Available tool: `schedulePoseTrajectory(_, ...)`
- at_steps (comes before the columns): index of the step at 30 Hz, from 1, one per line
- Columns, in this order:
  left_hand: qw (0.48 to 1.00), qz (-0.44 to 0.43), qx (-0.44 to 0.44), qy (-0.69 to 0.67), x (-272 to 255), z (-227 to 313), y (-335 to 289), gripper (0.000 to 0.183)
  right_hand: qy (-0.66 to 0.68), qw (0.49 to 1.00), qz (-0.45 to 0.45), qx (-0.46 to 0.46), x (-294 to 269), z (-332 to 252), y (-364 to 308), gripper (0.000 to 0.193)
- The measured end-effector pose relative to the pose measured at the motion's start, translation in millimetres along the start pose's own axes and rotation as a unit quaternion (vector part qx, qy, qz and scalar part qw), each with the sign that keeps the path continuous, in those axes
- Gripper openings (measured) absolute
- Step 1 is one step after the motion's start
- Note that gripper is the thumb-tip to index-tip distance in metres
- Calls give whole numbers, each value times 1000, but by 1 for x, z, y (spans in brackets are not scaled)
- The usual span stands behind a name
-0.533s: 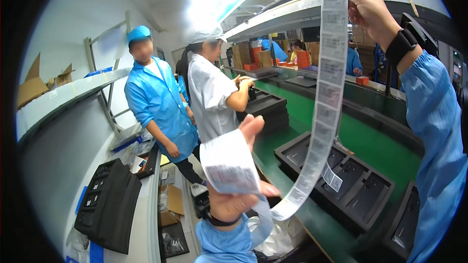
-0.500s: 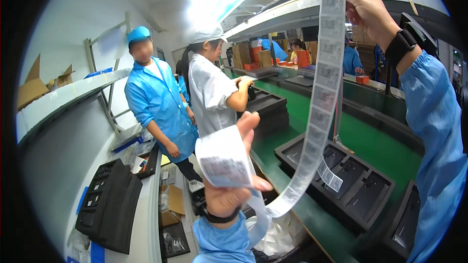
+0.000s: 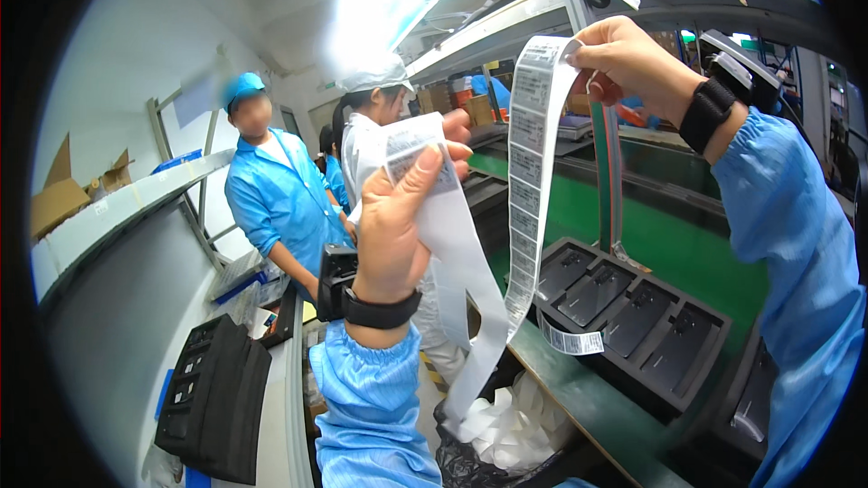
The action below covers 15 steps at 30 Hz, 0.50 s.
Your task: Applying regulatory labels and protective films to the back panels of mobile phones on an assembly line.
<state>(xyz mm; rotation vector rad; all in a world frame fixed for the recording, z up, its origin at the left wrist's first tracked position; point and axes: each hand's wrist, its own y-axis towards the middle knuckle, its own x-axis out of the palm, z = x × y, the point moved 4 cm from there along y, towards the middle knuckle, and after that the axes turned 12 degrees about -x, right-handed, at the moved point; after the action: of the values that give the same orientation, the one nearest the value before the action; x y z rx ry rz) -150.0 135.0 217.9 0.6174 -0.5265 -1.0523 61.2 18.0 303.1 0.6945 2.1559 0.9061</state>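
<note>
A long strip of printed white labels (image 3: 532,158) hangs in a loop between my hands. High on the right, my right hand (image 3: 633,63) pinches its upper end between thumb and fingers. My left hand (image 3: 391,230) is raised at the centre, its thumb pressing another stretch of the strip against the fingers. From there the plain white backing drops towards a black bag (image 3: 461,461) of crumpled white paper strips (image 3: 511,425). A short labelled tail (image 3: 570,342) curls out beside a black foam tray (image 3: 624,380), which holds several flat dark devices (image 3: 646,318).
A green conveyor belt (image 3: 579,199) runs behind the tray, with a metal post (image 3: 604,172) rising beside it. To the left, black foam trays (image 3: 212,398) lie on a bench. A person in blue (image 3: 276,185) and one in a white cap (image 3: 375,72) stand ahead.
My right hand has come down and left with its end of the strip. My left hand has turned and risen, its thumb now over the strip. The view has shifted slightly.
</note>
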Motion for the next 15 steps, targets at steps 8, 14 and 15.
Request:
schedulePoseTrajectory(8,948,-221,-201,-105,77,-35,-39,33,-187,980,-38,-49,-126,-1,-28,15)
schedulePoseTrajectory(14,794,-506,-258,-218,139,-63,-98,30,-573,807,-96,-105,-190,-30,-33,18)
schedulePoseTrajectory(15,767,-542,-253,-230,146,-66,-104,30,-639,755,-102,-105,-200,-33,-38,18)
